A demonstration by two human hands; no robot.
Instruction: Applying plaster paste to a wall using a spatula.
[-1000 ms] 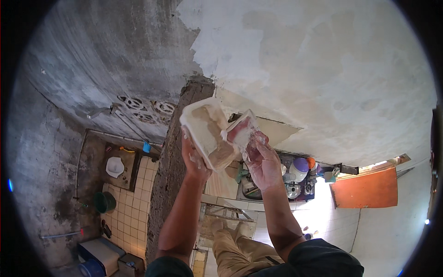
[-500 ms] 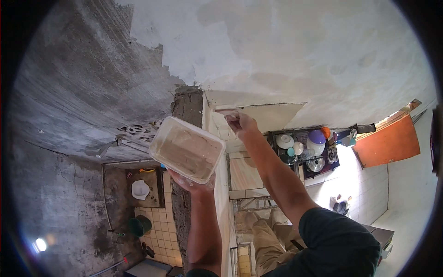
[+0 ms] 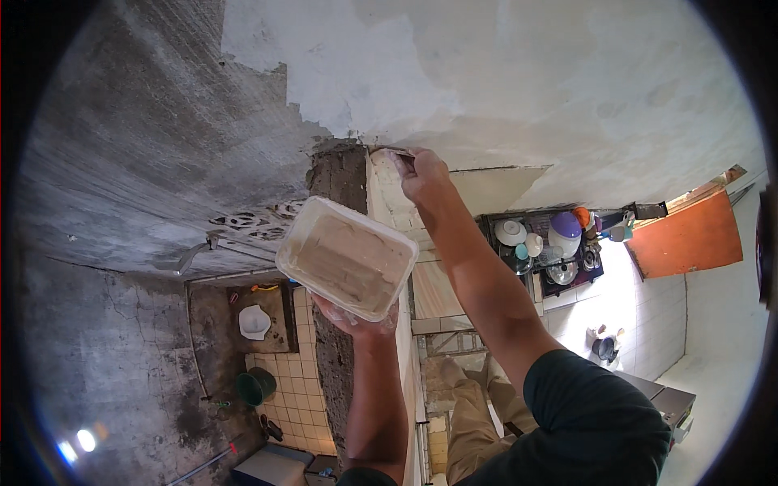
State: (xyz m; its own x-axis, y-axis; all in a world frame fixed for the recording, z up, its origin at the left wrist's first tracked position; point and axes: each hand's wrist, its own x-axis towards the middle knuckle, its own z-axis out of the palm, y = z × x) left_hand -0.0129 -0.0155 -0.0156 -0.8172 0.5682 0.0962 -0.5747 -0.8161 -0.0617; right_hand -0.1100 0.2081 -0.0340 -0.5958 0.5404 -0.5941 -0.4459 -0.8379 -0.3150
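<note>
My left hand (image 3: 356, 317) is closed under a white rectangular plastic tub (image 3: 285, 251). Smooth beige-pink filler (image 3: 348, 253) coats the inside of the tub, with ridges across its surface. White smears mark my left fingers. Higher up, my right hand (image 3: 423, 172) pinches a thin flat scraper (image 3: 391, 151), seen nearly edge-on and partly hidden by the fingers. Its blade lies at or very near the top of the white wall edge (image 3: 381, 180), just under the pale plastered surface (image 3: 486, 89); whether it touches is hard to tell.
Rough bare concrete (image 3: 344, 174) runs beside the white edge. Far below on the right, a dish rack (image 3: 519, 217) holds bowls and pots near an orange panel (image 3: 689, 236). At lower left are a white squat toilet (image 3: 254, 322) and a green bucket (image 3: 256, 387).
My right hand has moved up with the scraper, toward the top of the white wall edge. The tub in my left hand has shifted slightly right and up in the picture.
</note>
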